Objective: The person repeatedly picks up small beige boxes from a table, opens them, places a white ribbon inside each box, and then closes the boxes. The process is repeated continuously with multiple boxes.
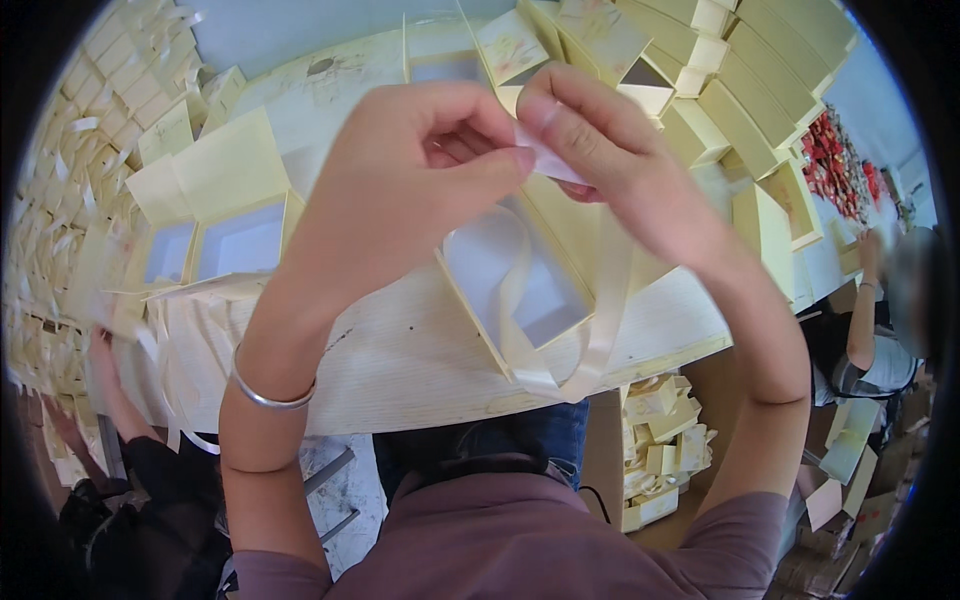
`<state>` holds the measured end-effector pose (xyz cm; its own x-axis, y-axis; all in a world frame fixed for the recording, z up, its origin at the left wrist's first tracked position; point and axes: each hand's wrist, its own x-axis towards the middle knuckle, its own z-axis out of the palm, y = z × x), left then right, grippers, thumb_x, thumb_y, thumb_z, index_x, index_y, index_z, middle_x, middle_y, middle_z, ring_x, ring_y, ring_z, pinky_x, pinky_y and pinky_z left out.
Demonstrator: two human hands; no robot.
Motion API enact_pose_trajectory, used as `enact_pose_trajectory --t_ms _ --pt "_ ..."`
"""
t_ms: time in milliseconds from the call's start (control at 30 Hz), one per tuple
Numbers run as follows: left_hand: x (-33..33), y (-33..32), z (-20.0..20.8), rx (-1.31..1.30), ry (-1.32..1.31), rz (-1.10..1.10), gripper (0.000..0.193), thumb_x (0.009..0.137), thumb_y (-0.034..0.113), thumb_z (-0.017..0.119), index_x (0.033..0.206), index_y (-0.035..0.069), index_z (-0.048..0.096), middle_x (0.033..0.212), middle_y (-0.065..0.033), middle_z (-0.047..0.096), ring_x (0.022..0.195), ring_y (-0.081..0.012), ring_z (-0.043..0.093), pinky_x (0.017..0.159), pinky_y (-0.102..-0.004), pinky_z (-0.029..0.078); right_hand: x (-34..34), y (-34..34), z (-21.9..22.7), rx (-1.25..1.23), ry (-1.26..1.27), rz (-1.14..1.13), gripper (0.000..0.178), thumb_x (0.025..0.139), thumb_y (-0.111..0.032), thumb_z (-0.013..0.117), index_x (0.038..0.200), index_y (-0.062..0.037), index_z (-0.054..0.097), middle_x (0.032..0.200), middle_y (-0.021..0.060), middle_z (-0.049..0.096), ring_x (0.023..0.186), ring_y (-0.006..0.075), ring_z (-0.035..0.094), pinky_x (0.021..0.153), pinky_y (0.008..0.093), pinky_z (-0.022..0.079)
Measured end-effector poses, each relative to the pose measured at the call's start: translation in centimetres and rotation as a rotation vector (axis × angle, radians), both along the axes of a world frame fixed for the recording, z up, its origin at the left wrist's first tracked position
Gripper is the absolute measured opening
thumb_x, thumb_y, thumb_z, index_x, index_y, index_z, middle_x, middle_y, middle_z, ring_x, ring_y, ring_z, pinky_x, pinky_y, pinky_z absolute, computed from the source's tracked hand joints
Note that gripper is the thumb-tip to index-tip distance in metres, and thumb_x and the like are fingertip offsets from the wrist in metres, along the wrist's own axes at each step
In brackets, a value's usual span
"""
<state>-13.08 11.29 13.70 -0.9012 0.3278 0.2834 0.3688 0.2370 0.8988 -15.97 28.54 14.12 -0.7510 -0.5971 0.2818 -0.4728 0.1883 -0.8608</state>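
Observation:
My left hand (410,165) is closed, thumb and forefinger pinching one end of a small white strip (548,160). On the strip's other side, my right hand (610,140) is closed on it too. Whether the strip is paper or the ribbon's end I cannot tell. A cream ribbon (605,310) hangs below my right hand and loops past the table's front edge; its upper end is hidden. Beneath my hands lies an open cream box (535,315) with a pale inside, partly covered by the ribbon and my left hand.
Open cream boxes (240,240) stand at the left, near hanging ribbons (180,360). Stacked boxes (750,70) fill the far right, and many ribboned boxes (80,200) the far left. A carton (665,440) of small boxes sits below the table. Other people work on both sides.

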Motion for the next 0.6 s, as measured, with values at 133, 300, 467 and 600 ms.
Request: enact_pose_trajectory --t_ms 133,300,467,600 --pt "1.7 -0.8 -1.3 -0.084 0.293 0.248 0.007 0.077 0.002 0.056 0.083 -0.002 0.056 0.077 -0.0035 0.058 0.072 -0.0096 0.053 0.068 -0.0213 0.042 -1.6 1.3 -0.3 0.131 0.007 0.189 0.017 0.088 -0.016 0.047 0.077 -0.0035 0.048 0.066 -0.0044 0.041 0.062 0.0019 0.040 0.054 0.0182 0.034" --pt "5.4 -5.3 -5.1 -0.225 0.083 0.444 0.005 0.077 0.002 0.057 0.081 -0.001 0.058 0.074 -0.0040 0.058 0.068 -0.0091 0.051 0.065 -0.0207 0.040 -2.5 -1.1 -5.0 0.573 0.272 0.249 0.006 0.073 0.003 0.048 0.077 0.0026 0.053 0.068 0.0151 0.053 0.064 0.0277 0.051 0.059 0.0274 0.041" --pt "5.3 -5.3 -10.3 -0.323 -0.163 0.332 0.012 0.073 0.000 0.058 0.084 -0.004 0.058 0.075 -0.0041 0.060 0.069 -0.0099 0.051 0.064 -0.0225 0.041 -2.8 -2.6 -9.0 0.339 0.384 0.259 0.014 0.067 0.008 0.045 0.078 0.0080 0.053 0.075 0.0231 0.056 0.068 0.0382 0.055 0.056 0.0359 0.044" --pt "4.4 -3.5 -10.1 -0.343 -0.196 0.322 0.019 0.070 0.001 0.059 0.088 -0.004 0.055 0.078 -0.0060 0.060 0.073 -0.0124 0.054 0.066 -0.0253 0.043 -4.1 -3.9 -8.6 0.496 -0.072 0.268 0.023 0.066 0.007 0.046 0.088 0.0077 0.051 0.079 0.0242 0.057 0.064 0.0374 0.057 0.053 0.0375 0.045"
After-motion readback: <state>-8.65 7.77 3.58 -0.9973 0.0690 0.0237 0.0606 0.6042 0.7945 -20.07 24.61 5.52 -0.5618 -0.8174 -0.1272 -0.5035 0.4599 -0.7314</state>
